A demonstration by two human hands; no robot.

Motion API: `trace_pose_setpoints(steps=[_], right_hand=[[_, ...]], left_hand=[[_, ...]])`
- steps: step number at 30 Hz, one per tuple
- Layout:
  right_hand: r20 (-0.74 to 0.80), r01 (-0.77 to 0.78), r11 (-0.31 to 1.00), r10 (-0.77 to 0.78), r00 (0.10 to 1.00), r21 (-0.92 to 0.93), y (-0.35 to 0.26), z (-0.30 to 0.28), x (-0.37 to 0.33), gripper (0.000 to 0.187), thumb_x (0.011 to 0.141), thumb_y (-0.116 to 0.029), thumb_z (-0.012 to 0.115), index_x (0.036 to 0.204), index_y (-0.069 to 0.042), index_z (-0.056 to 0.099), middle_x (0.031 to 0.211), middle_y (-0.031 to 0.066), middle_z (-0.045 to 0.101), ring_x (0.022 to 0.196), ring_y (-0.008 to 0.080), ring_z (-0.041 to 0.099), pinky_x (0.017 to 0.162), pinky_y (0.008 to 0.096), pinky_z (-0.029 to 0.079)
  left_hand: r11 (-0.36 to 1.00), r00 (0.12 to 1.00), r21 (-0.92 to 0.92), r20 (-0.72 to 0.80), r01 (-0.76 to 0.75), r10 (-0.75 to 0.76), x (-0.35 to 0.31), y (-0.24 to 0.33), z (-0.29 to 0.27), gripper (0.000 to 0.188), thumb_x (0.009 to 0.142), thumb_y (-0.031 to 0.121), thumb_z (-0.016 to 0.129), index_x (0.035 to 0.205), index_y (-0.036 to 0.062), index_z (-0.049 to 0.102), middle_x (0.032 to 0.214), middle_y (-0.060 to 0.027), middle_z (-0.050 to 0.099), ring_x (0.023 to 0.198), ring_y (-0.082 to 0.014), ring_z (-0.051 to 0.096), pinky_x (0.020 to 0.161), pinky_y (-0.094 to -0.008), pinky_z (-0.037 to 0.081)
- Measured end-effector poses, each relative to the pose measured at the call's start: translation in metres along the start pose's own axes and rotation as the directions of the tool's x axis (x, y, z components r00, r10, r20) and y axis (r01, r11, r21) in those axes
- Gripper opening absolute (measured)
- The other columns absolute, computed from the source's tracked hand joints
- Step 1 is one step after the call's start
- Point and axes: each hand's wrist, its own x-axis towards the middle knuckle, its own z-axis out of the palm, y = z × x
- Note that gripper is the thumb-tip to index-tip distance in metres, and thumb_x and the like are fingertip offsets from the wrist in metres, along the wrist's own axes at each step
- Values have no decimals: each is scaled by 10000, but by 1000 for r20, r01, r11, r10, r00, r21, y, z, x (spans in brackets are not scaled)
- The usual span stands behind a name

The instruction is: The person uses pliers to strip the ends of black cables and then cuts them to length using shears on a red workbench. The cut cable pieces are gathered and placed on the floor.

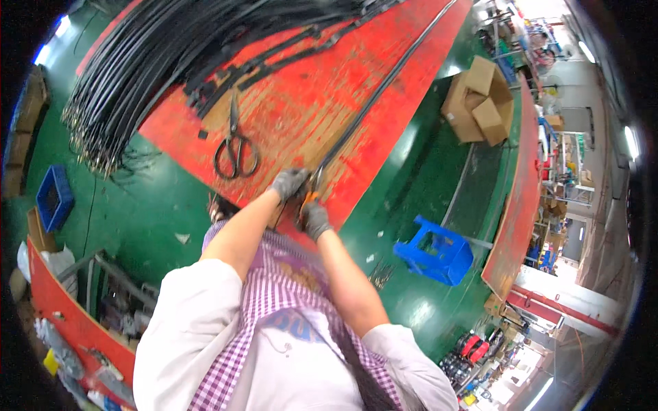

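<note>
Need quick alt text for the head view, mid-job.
Both gloved hands, left hand and right hand, meet at the end of a long black cable on a red table. Black scissors lie to the left, beside a cable bundle.

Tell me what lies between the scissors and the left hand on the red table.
In the head view, only bare, scuffed red tabletop lies between the scissors and the gloved left hand. The black cable runs on the hand's far side.
</note>
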Motion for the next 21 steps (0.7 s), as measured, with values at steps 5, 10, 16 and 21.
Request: trace_pose_setpoints(steps=[5, 10, 16, 21], right_hand=[[169, -325, 775, 279, 945, 543, -80, 4, -51, 114, 688, -211, 445, 650, -104, 449, 513, 63, 451, 417, 222, 451, 360, 347, 378], [186, -359, 736, 310, 932, 573, -87, 6, -54, 130, 686, -213, 448, 694, -84, 444, 551, 69, 465, 432, 226, 461, 362, 355, 397], [170, -372, 724, 340, 925, 581, -91, 9, -53, 120, 675, -198, 460, 682, -79, 441, 523, 67, 444, 402, 221, 442, 353, 346, 389], [83, -378, 754, 399, 913, 537, -76, 6, -41, 108, 659, -182, 470, 626, -89, 426, 480, 55, 414, 366, 206, 415, 330, 331, 369]], left_hand=[[928, 997, -366, 36, 73, -64, -13, 14, -4, 298, 811, 327, 450, 801, 51, 560, 572, -18, 507, 447, -114, 462, 427, -261, 384], [920, 996, -382, 22, 89, -87, -6, 6, -4, 281, 793, 315, 492, 843, 45, 553, 582, -18, 513, 440, -106, 472, 404, -236, 378], [954, 998, -293, 49, 58, -46, -7, 8, -4, 331, 706, 287, 620, 935, 52, 579, 636, 0, 545, 483, -85, 473, 455, -221, 397], [967, 991, -223, 75, 125, -111, -10, 18, -4, 339, 693, 286, 634, 936, 55, 586, 661, 1, 553, 547, -69, 469, 520, -225, 404]])
